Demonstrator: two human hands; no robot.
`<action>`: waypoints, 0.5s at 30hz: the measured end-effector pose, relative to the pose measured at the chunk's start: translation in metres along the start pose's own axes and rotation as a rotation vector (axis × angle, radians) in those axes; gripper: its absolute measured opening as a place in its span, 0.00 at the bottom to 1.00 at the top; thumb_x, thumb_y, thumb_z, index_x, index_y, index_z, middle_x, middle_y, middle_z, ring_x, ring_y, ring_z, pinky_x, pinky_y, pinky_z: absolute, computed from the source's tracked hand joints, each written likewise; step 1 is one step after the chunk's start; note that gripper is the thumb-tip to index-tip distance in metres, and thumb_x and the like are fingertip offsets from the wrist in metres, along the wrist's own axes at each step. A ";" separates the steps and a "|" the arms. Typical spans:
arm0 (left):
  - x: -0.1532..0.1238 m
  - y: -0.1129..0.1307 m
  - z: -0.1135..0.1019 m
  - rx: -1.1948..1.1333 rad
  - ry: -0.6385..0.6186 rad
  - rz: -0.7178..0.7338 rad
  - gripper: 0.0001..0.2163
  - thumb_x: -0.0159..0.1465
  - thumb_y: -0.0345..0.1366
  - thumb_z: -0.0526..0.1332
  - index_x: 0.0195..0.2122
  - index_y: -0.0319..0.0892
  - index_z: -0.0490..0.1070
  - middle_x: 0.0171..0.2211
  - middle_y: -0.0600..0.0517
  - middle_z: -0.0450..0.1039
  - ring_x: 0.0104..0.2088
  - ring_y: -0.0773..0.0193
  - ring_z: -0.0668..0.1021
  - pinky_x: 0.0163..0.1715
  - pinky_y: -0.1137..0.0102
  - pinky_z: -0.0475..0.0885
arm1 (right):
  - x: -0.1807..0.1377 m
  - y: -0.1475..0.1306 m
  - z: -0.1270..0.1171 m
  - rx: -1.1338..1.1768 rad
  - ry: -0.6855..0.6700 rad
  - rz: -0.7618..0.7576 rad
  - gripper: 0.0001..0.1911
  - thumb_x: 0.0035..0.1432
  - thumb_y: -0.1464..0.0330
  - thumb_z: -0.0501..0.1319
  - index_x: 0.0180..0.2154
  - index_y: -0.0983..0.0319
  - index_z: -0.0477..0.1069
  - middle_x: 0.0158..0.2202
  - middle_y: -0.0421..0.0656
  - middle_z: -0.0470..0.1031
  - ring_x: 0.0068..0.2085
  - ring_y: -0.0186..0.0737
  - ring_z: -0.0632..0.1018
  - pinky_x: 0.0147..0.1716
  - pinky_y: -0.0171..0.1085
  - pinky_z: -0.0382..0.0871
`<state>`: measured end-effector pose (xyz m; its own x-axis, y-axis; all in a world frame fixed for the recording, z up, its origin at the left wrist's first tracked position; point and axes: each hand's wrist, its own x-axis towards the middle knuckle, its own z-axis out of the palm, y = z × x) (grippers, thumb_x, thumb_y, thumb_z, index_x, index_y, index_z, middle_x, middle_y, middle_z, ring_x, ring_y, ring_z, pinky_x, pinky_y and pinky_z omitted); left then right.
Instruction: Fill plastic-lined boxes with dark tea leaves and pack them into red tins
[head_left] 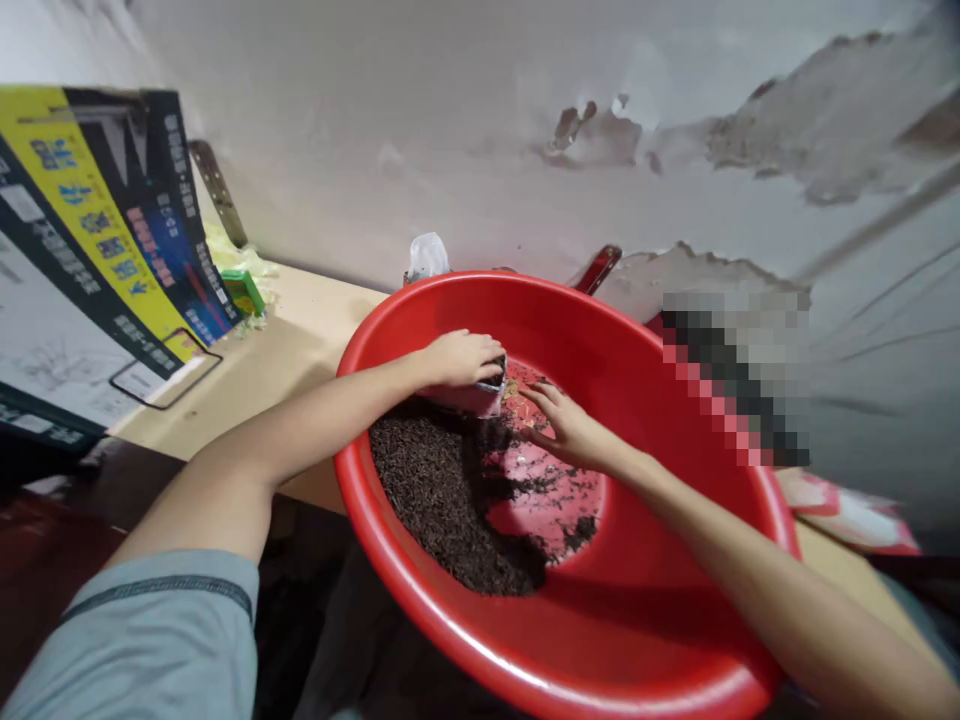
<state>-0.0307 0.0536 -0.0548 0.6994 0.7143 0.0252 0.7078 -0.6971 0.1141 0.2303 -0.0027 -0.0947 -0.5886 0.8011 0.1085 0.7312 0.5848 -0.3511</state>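
Note:
A large red plastic basin (645, 620) fills the middle of the view, tilted toward me. Dark loose soil (442, 500) lies heaped in its left and lower part. My left hand (461, 358) is closed over the rim of a small pale pot (480, 397) that lies in the basin, partly filled with soil. My right hand (562, 425) rests beside the pot's mouth with its fingers stretched out flat over the soil, holding nothing.
The basin sits on a pale wooden table (292, 340) against a peeling grey wall. A printed cardboard box (97, 260) leans at the left, a small green packet (244, 292) beside it. A crumpled white bag (427, 255) and a red handle (598, 268) show behind the basin.

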 end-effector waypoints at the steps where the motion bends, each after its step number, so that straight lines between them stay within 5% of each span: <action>1: -0.001 -0.001 0.001 0.025 0.004 -0.054 0.25 0.76 0.45 0.46 0.69 0.43 0.63 0.72 0.45 0.61 0.71 0.56 0.63 0.69 0.58 0.56 | 0.001 -0.002 -0.003 -0.029 -0.021 -0.020 0.33 0.64 0.56 0.61 0.66 0.63 0.64 0.66 0.62 0.65 0.67 0.62 0.69 0.65 0.62 0.64; 12: 0.005 0.019 -0.001 0.134 -0.152 -0.116 0.41 0.71 0.59 0.47 0.77 0.37 0.42 0.78 0.41 0.36 0.77 0.51 0.42 0.73 0.51 0.40 | -0.002 -0.023 -0.067 -0.060 0.094 -0.029 0.30 0.65 0.57 0.59 0.64 0.62 0.70 0.64 0.58 0.69 0.58 0.63 0.76 0.59 0.60 0.69; 15: 0.007 0.020 -0.005 0.169 -0.157 -0.236 0.50 0.64 0.66 0.54 0.76 0.34 0.41 0.77 0.35 0.41 0.76 0.43 0.49 0.72 0.48 0.45 | -0.003 -0.024 -0.069 -0.071 0.086 -0.010 0.27 0.63 0.57 0.61 0.60 0.60 0.74 0.60 0.57 0.73 0.54 0.63 0.78 0.57 0.60 0.69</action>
<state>-0.0119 0.0451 -0.0470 0.5113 0.8484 -0.1369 0.8495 -0.5231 -0.0686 0.2386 -0.0103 -0.0228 -0.5665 0.8014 0.1922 0.7497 0.5980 -0.2835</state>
